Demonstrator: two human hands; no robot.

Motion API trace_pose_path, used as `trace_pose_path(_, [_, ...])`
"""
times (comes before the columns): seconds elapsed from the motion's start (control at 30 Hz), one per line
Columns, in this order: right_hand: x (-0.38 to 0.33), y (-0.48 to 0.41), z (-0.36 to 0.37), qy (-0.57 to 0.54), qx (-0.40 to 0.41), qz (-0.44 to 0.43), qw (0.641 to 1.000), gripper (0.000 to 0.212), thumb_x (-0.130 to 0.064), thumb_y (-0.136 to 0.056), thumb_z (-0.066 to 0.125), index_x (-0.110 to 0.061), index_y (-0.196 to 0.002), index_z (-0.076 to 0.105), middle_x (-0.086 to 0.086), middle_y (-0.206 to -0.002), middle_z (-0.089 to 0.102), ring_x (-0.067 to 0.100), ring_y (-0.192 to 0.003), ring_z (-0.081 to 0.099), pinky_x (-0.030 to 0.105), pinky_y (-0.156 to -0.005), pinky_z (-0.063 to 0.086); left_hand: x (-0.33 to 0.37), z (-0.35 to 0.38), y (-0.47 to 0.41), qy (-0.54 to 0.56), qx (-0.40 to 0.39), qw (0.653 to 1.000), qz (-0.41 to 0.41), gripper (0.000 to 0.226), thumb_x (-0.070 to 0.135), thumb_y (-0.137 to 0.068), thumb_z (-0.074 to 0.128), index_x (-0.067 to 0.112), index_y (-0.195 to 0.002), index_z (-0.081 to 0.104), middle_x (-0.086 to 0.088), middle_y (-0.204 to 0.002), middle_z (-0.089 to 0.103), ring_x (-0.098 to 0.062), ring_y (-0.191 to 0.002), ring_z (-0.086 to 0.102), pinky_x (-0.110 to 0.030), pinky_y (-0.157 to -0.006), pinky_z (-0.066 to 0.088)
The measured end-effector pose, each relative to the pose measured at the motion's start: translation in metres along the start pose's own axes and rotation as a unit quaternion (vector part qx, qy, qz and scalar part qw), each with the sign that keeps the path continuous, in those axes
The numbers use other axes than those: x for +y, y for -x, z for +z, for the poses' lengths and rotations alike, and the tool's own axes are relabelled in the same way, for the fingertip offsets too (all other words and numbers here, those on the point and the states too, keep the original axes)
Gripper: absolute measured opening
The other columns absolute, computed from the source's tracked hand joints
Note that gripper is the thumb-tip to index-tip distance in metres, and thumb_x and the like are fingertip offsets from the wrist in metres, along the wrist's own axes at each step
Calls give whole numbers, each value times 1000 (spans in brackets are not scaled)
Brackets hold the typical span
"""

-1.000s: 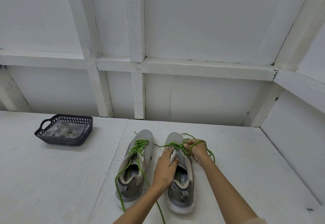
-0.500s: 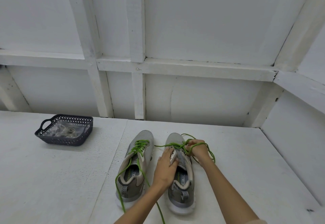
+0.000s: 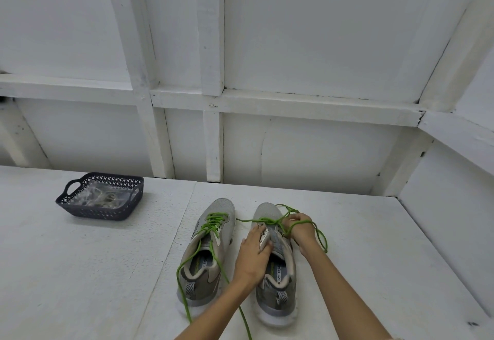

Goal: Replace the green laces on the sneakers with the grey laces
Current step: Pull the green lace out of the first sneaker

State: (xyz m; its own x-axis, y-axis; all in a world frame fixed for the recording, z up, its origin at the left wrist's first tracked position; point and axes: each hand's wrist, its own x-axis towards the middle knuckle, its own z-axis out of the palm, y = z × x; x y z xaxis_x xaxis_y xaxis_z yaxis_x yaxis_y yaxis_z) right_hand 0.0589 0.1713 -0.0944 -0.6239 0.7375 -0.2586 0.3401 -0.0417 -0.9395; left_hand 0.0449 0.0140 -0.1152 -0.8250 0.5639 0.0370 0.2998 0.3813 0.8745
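Barely started: our left hand (image 3: pixel 252 252) gripped a grey mesh sneaker (image 3: pixel 278 286), our right hand (image 3: pixel 299 228) pinched its half-loosened green cord lace (image 3: pixel 267 220); grey laces (image 3: pixel 104 196) lay unused in a dark plastic basket (image 3: pixel 80 206).

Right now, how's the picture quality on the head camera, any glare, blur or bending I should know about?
Head view: soft, even light, no glare, only faint shadows beside the basket and sneakers. Head view: the wide lens bows the wall beams toward the edges. Head view: left hand, right hand and green lace look sharp; the basket's contents are too small to make out.
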Motion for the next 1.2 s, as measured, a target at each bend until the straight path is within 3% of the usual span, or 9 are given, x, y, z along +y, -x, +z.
trace_pose_path(0.1, [0, 0, -3, 62, -31, -32, 997, 6, 5, -85, 66, 0, -82, 65, 9, -73, 61, 19, -65, 53, 26, -60, 47, 0, 0, 0, 0, -1, 1000, 3, 50, 26, -100, 49, 18, -147, 35, 2, -155, 32, -12, -145, 24, -37, -119, 16])
trace_pose_path(0.27, [1, -3, 2, -77, 47, 9, 996, 24, 5, -97, 35, -8, -80, 45, 13, -70, 55, 22, -57, 50, 30, -47, 47, 2, 0, 1, -3, -3, 1000, 2, 49, 25, -100, 49, 18, -146, 36, 2, -155, 31, -12, -145, 21, -36, -119, 14])
trace_pose_path(0.43, [-1, 0, 2, 37, 9, 4, 999, 19, 8, -86, 58, -6, -73, 58, 11, -74, 60, 23, -72, 54, 29, -62, 46, 2, -1, 0, 1, -1, 1000, 1, 49, 24, -100, 49, 18, -147, 35, 2, -155, 31, -11, -145, 22, -37, -119, 16])
trace_pose_path(0.53, [-4, -2, 1, 47, -4, -3, 999, 29, 10, -87, 55, -8, -66, 57, 8, -69, 58, 20, -62, 51, 22, -51, 42, 2, 0, 1, 2, -4, 1000, 0, 50, 24, -100, 49, 19, -147, 35, 3, -156, 30, -11, -145, 21, -38, -119, 16])
trace_pose_path(0.7, [1, -1, 6, -85, 73, 46, 993, 28, 7, -96, 31, -7, -76, 45, 15, -69, 55, 23, -56, 51, 20, -35, 44, 2, -1, 1, 2, -6, 1000, -3, 50, 26, -100, 48, 20, -147, 34, 3, -156, 30, -10, -145, 21, -38, -120, 16])
trace_pose_path(0.87, [1, -2, 7, 1, 11, 15, 1000, 13, 5, -87, 59, -3, -78, 60, 14, -82, 61, 23, -76, 55, 30, -64, 48, 2, -1, 0, -4, -6, 1000, -5, 50, 25, -100, 48, 19, -147, 34, 2, -156, 30, -12, -146, 21, -37, -119, 15])
trace_pose_path(0.93, [1, -2, 6, -6, 24, 11, 1000, 21, 8, -89, 53, -4, -72, 57, 15, -80, 60, 24, -70, 56, 29, -60, 49, 2, -1, 0, -2, -7, 1000, -5, 50, 25, -100, 49, 19, -147, 35, 1, -156, 30, -12, -145, 22, -37, -119, 16])
trace_pose_path(1.03, [2, 2, 7, -108, 74, 24, 991, 22, 5, -98, 39, -2, -81, 51, 15, -72, 56, 23, -55, 54, 22, -40, 49, 4, -2, 1, -6, -10, 1000, -5, 50, 26, -100, 48, 19, -147, 34, 2, -156, 30, -12, -145, 22, -37, -119, 15])
trace_pose_path(1.2, [0, 4, 5, -42, 25, 11, 999, 5, 4, -91, 59, 3, -88, 63, 13, -79, 62, 19, -61, 56, 14, -42, 46, 3, -2, 1, -4, -10, 1000, -5, 50, 26, -100, 48, 19, -147, 33, 2, -156, 29, -12, -146, 20, -37, -120, 15])
